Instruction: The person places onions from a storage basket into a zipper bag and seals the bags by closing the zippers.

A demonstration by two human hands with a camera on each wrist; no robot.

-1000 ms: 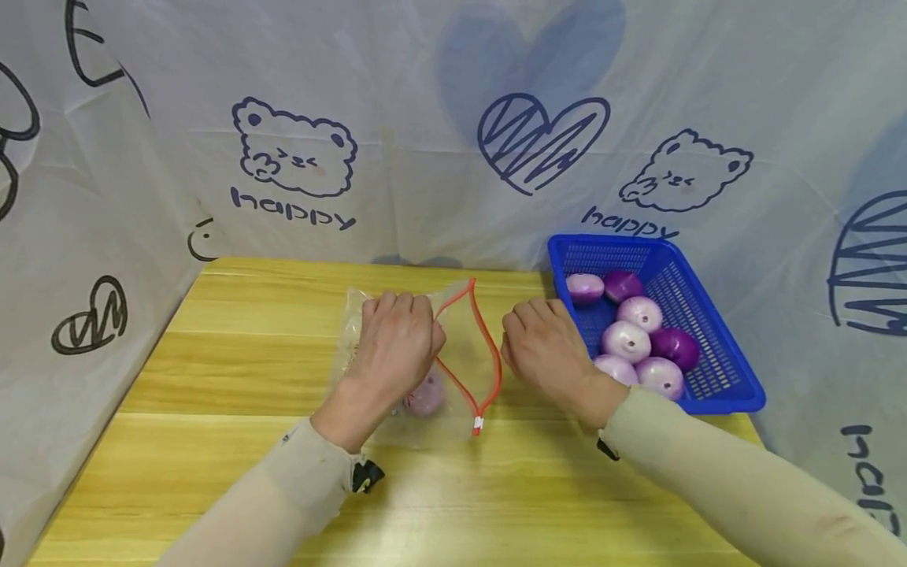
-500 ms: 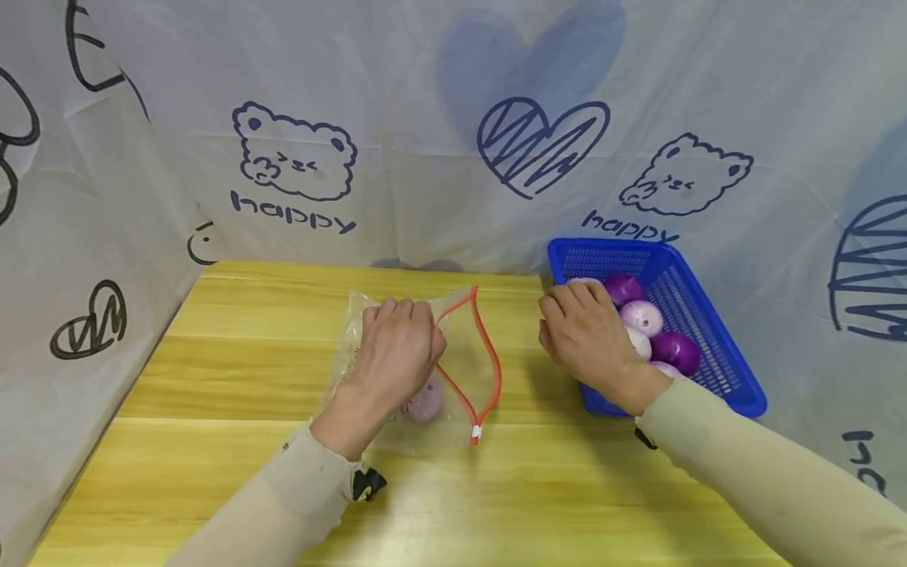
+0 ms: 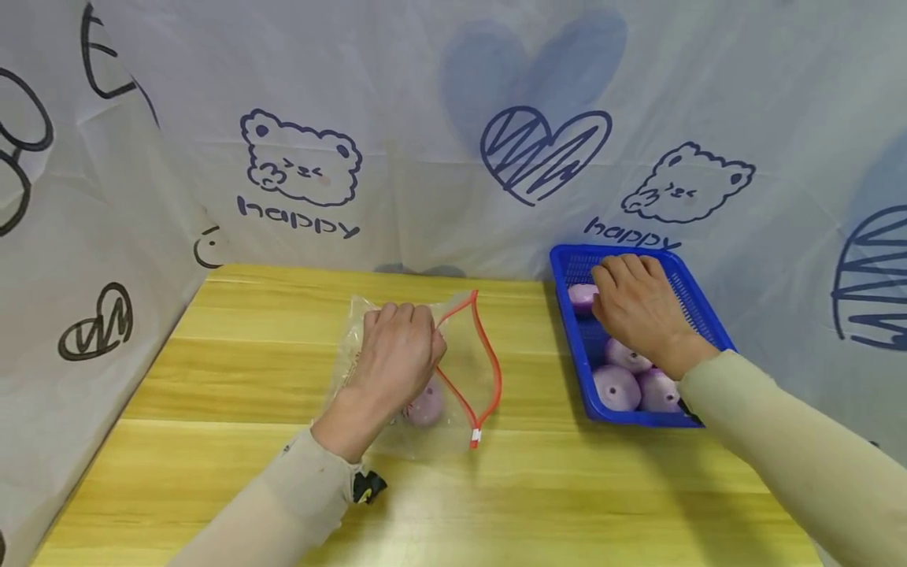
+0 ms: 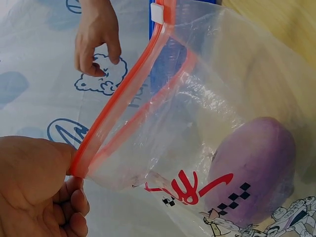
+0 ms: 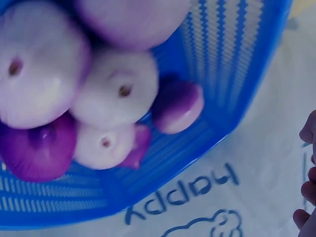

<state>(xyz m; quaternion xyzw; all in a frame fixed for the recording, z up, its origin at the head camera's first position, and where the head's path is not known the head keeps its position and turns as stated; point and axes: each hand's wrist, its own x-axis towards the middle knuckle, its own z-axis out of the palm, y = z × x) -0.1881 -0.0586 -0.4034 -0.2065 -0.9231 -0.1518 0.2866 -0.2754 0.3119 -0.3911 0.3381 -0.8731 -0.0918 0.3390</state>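
Head view: left hand (image 3: 397,346) pinches the red-zippered clear plastic bag (image 3: 460,370) lying open on the yellow wooden table (image 3: 248,378); right hand (image 3: 638,307), fingers relaxed, hovers over peeled purple onions (image 3: 616,386) in the blue plastic basket (image 3: 567,264)

Left wrist view: one onion sits inside the bag

Right wrist view: onions fill the basket

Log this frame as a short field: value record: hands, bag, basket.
left hand: pinches the red zip edge of the bag, holding the mouth open
right hand: over the far end of the basket, fingers loosely curled, holding nothing
bag: clear, lies on the table, one onion inside
basket: blue, right of the bag, holds several purple onions
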